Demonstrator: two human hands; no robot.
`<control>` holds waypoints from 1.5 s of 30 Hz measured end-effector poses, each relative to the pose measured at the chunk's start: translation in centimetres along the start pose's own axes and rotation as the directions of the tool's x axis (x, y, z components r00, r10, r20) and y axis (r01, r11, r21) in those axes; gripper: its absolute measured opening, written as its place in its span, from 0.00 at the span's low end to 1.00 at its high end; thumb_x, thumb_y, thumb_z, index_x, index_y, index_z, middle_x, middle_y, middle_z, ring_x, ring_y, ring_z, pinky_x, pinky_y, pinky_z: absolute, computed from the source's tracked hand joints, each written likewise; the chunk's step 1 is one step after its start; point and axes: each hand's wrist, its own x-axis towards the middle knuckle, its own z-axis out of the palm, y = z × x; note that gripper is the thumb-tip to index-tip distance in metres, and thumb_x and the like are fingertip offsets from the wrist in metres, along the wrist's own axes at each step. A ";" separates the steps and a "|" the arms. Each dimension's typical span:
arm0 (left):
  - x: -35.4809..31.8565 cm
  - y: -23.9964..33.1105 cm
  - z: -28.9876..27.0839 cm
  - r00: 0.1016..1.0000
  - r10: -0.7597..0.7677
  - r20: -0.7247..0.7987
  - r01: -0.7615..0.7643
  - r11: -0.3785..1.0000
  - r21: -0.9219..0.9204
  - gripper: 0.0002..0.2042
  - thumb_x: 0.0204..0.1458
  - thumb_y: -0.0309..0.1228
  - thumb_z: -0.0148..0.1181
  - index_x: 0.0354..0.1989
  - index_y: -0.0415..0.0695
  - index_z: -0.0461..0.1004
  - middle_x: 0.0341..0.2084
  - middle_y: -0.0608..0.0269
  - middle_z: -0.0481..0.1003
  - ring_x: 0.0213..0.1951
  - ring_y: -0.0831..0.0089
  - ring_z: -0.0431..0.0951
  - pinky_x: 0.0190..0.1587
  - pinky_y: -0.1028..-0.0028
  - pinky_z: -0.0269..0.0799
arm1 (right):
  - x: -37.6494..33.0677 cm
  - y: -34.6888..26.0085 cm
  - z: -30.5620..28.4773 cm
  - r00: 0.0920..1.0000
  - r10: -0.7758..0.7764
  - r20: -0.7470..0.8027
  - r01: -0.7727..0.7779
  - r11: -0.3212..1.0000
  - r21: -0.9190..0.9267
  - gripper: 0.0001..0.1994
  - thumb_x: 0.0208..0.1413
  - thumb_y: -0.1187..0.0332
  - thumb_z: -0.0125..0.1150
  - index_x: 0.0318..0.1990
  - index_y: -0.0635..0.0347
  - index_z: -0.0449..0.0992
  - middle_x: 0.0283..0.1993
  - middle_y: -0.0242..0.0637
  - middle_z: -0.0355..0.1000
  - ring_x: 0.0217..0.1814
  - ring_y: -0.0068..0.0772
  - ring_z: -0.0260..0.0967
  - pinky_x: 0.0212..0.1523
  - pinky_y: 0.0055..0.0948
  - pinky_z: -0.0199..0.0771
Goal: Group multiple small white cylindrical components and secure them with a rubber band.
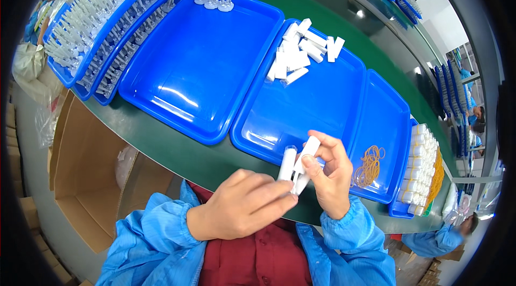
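Over the near edge of the middle blue tray (pixel 322 104), my two hands are close together. My left hand (pixel 244 202) is closed around the lower end of a white cylindrical tube (pixel 288 163), which stands nearly upright with a translucent top. My right hand (pixel 332 170) pinches a white plastic piece (pixel 307 152) between thumb and fingers, tilted beside the tube. Another white piece (pixel 301 183) shows below it, between the hands; which hand supports it I cannot tell. At the far end of the middle tray lies a loose heap of white pieces (pixel 298 59).
A blue tray (pixel 201 65) on the left has several clear stemmed parts (pixel 214 0) at its far corner. Stacked trays of similar parts (pixel 80 33) stand far left. Rubber bands (pixel 370 166) lie in the right tray (pixel 379 111), beside bundled white tubes (pixel 416 170). A cardboard box (pixel 88 189) stands below.
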 end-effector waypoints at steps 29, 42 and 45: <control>2.5 1.8 4.4 0.377 -0.340 0.862 0.758 -0.421 -0.498 0.20 0.57 0.29 0.67 0.55 0.38 0.71 0.45 0.62 0.76 0.48 0.72 0.78 0.49 0.72 0.76 | -5.2 0.3 -1.6 0.810 -0.528 0.255 0.574 0.624 -0.530 0.43 0.36 0.58 0.79 0.62 0.67 0.68 0.62 0.49 0.71 0.61 0.49 0.71 0.61 0.45 0.69; 3.6 2.2 5.1 0.489 -0.612 0.622 0.862 0.228 -0.453 0.10 0.50 0.25 0.72 0.33 0.39 0.74 0.19 0.67 0.74 0.19 0.83 0.71 0.22 0.81 0.65 | -4.3 3.0 -13.5 0.986 -0.169 0.006 0.097 0.530 -0.842 0.08 0.50 0.68 0.71 0.36 0.56 0.78 0.38 0.35 0.71 0.47 0.39 0.66 0.47 0.40 0.62; 4.2 2.1 4.8 0.518 -0.613 0.596 0.853 0.315 -0.416 0.10 0.50 0.24 0.72 0.35 0.37 0.75 0.20 0.66 0.75 0.20 0.83 0.72 0.22 0.81 0.65 | -3.6 3.0 -13.6 0.984 -0.172 0.046 0.132 0.533 -0.836 0.06 0.51 0.70 0.69 0.33 0.57 0.76 0.36 0.36 0.70 0.45 0.39 0.66 0.46 0.40 0.61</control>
